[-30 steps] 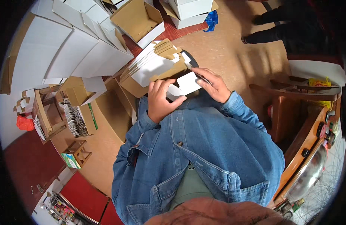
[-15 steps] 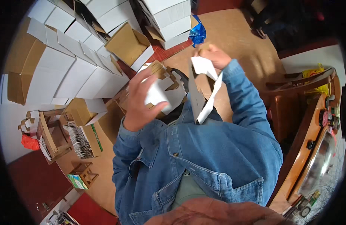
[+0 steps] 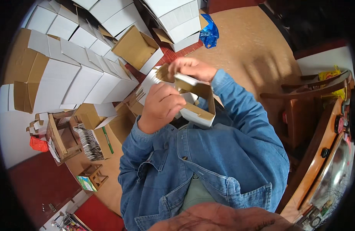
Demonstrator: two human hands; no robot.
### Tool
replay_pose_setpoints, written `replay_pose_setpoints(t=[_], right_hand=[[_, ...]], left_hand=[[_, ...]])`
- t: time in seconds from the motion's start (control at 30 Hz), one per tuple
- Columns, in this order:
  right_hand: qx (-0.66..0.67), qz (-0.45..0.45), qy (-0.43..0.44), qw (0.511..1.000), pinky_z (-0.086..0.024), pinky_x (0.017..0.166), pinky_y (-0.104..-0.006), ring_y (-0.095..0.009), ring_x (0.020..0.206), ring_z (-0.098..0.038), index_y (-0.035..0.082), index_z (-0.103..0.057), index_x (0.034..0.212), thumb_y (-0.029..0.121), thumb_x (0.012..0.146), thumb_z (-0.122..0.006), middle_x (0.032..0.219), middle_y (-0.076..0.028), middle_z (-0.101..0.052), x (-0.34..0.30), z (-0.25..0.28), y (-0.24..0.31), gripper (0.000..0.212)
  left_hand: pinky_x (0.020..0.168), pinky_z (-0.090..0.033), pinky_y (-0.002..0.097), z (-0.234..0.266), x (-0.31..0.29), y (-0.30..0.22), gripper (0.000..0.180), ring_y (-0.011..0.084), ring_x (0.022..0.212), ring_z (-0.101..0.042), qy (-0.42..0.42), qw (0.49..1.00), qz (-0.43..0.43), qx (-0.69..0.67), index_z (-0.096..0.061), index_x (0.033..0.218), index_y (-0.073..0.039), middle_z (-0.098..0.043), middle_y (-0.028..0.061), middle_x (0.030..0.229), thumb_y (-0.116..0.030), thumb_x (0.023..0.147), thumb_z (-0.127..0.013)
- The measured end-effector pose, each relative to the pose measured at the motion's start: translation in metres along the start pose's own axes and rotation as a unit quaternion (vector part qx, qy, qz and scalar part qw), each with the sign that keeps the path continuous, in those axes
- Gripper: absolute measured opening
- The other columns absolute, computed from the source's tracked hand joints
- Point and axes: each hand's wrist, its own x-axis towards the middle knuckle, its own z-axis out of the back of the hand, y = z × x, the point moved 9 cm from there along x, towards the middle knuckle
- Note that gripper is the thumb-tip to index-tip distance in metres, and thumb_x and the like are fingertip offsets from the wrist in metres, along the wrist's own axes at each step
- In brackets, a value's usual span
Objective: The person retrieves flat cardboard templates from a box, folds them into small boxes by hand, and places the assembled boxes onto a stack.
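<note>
White carton (image 3: 198, 116), left hand (image 3: 160, 107) gripping its left end, right hand (image 3: 193, 69) clasping its far edge

The carton (image 3: 197, 118) is white outside, brown inside — the jacket (image 3: 223, 154), blue.

Beyond the right hand (image 3: 192, 69), room opens over brown floor (image 3: 245, 40); white boxes (image 3: 66, 77) block the left, a wooden chair (image 3: 297, 119) the right.

Laid w/ tan floor (image 3: 239, 42), crossed by shadows (image 3: 262, 73) upper R. Backed by white wall (image 3: 15, 142) far L, nr dark-red panel (image 3: 39, 184). Furnished w/ wood chair (image 3: 298, 117) & desk (image 3: 316, 158) R, sm. stool (image 3: 95, 174) lower L.
</note>
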Motion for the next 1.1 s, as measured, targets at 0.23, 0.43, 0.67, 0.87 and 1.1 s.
replay_pose_setpoints(t=[0.23,0.43,0.67,0.87,1.1], right_hand=[[-0.509,0.173,-0.005,0.843,-0.051,0.094,-0.0375,-0.025,0.109,-0.064,0.003,-0.058,0.131,0.030,0.089,-0.073,0.121,-0.015,-0.065,-0.045,-0.071,0.145,0.052],[-0.598,-0.062,-0.120,0.790,-0.052,0.077,-0.0314,-0.023,0.087,-0.066,0.002,-0.064,0.121,0.007,0.082,-0.075,0.103,-0.012,-0.069,-0.053,-0.075,0.117,0.041],[-0.583,0.059,-0.243,0.773,-0.048,0.065,-0.0275,-0.020,0.073,-0.061,0.000,-0.070,0.106,-0.008,0.081,-0.067,0.090,-0.010,-0.068,-0.067,-0.067,0.133,0.027],[-0.544,0.006,-0.198,0.815,-0.048,0.067,-0.0265,-0.020,0.075,-0.060,-0.001,-0.070,0.103,-0.009,0.082,-0.065,0.091,-0.009,-0.066,-0.073,-0.080,0.084,0.023],[-0.579,-0.149,-0.120,0.793,-0.047,0.073,-0.0284,-0.019,0.079,-0.058,-0.001,-0.070,0.105,-0.007,0.082,-0.068,0.090,-0.008,-0.065,-0.075,-0.086,0.060,0.024]], left_hand=[[0.072,-0.041,0.0313,0.000,-0.004,-0.011,0.018,0.0183,0.076,-0.050,-0.025,0.995,-0.022,0.092,-0.064,0.090,-0.013,-0.056,-0.0015,0.087,-0.009,0.073,-0.071],[0.074,-0.042,0.0302,-0.016,-0.010,-0.042,0.017,0.0181,0.077,-0.050,0.010,0.985,-0.093,0.146,-0.064,0.091,-0.014,-0.057,-0.0008,0.088,-0.009,0.076,-0.068],[0.084,-0.045,0.0318,-0.007,-0.032,-0.041,0.010,0.0176,0.081,-0.059,0.007,0.989,-0.084,0.125,-0.066,0.091,-0.012,-0.066,-0.0003,0.091,-0.013,0.082,-0.069],[0.089,-0.041,0.0322,-0.031,-0.073,-0.017,0.010,0.0150,0.080,-0.059,0.050,0.997,0.054,0.013,-0.061,0.094,-0.015,-0.064,-0.0016,0.089,-0.017,0.084,-0.064],[0.078,-0.038,0.0324,-0.036,-0.070,-0.029,0.009,0.0182,0.067,-0.047,-0.028,0.998,0.001,0.052,-0.052,0.084,-0.014,-0.048,0.0009,0.074,-0.018,0.086,-0.059]])
